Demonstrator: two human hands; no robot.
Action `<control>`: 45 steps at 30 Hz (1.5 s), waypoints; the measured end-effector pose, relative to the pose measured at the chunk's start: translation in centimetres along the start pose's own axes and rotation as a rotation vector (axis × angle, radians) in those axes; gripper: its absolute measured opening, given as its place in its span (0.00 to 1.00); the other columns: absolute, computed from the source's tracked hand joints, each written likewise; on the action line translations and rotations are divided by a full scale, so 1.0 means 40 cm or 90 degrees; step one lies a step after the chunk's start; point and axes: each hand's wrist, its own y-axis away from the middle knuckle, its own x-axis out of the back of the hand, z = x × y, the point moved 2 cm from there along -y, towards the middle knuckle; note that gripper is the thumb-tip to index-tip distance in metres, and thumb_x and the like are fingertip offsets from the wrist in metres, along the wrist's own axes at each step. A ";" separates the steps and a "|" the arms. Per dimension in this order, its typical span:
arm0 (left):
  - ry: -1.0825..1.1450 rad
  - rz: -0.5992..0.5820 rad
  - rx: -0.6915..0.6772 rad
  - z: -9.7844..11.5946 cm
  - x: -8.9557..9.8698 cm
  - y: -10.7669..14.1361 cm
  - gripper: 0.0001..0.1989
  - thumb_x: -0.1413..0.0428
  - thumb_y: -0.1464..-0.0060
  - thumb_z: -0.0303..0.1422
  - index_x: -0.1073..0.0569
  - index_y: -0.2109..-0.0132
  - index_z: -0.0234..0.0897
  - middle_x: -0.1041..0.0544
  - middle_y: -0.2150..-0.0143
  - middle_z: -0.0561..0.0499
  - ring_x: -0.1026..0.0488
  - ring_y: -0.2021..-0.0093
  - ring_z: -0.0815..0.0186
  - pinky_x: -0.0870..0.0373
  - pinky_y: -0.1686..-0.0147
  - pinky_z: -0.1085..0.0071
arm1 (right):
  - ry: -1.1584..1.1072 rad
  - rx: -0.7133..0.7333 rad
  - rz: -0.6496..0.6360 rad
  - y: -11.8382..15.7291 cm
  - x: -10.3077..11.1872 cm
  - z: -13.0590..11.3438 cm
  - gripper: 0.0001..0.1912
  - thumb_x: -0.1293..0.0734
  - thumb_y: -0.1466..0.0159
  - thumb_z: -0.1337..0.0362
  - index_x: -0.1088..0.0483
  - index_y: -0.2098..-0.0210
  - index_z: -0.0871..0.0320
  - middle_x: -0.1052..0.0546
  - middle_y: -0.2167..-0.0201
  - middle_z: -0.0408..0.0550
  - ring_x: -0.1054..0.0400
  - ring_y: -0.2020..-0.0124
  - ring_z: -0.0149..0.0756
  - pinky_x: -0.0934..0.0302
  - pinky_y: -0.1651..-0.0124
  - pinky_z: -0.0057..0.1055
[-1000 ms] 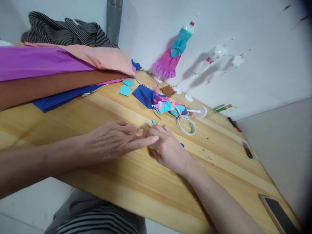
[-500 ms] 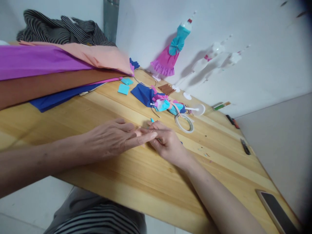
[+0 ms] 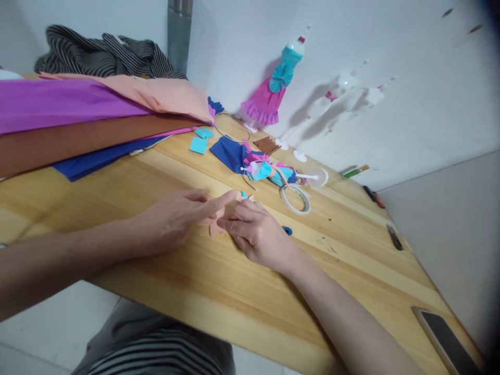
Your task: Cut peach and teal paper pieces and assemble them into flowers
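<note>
Several peach paper pieces (image 3: 216, 228) lie on the wooden table between my hands. My left hand (image 3: 172, 219) comes in from the left, its index finger stretched out and its other fingertips bent against a bit of peach paper. From the right, my right hand (image 3: 258, 229) is closed, thumb and finger pinched at the edge of the same paper; the fingers partly hide it. A small turquoise piece (image 3: 244, 194) shows just behind my right knuckles. A blue ring-shaped item (image 3: 287, 230) lies beside my right wrist.
A tape roll (image 3: 295, 200) and a doll figure dressed in paper (image 3: 269, 172) lie beyond my hands. Folded paper sheets (image 3: 117, 125) cover the back left. A dressed figure (image 3: 279, 83) stands by the wall. A phone (image 3: 449, 338) lies front right; a cutter (image 3: 394, 237) is near the right edge.
My hands have drawn slightly apart, and my left index finger no longer crosses my right fingers. My right hand has turned knuckles up, and more peach paper now shows.
</note>
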 end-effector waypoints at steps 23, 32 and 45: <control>0.153 0.081 -0.040 -0.003 -0.006 -0.010 0.33 0.58 0.45 0.18 0.49 0.33 0.36 0.23 0.54 0.47 0.31 0.51 0.64 0.33 0.51 0.67 | -0.105 -0.175 0.221 0.014 0.022 0.038 0.10 0.38 0.39 0.72 0.25 0.65 0.58 0.25 0.73 0.48 0.32 0.68 0.37 0.37 0.63 0.35; 0.173 0.093 -0.035 -0.011 -0.010 -0.016 0.30 0.58 0.43 0.21 0.48 0.33 0.36 0.22 0.54 0.48 0.31 0.47 0.64 0.34 0.48 0.67 | -0.216 -0.279 0.175 0.014 0.033 0.056 0.07 0.36 0.39 0.70 0.25 0.66 0.57 0.22 0.73 0.47 0.30 0.69 0.36 0.37 0.65 0.33; 0.158 0.020 0.015 0.005 -0.008 -0.019 0.30 0.57 0.43 0.22 0.46 0.34 0.33 0.26 0.47 0.44 0.33 0.47 0.61 0.35 0.49 0.67 | -0.055 -0.043 0.078 0.001 -0.009 0.004 0.14 0.39 0.41 0.77 0.23 0.67 0.58 0.23 0.65 0.50 0.34 0.63 0.37 0.38 0.59 0.36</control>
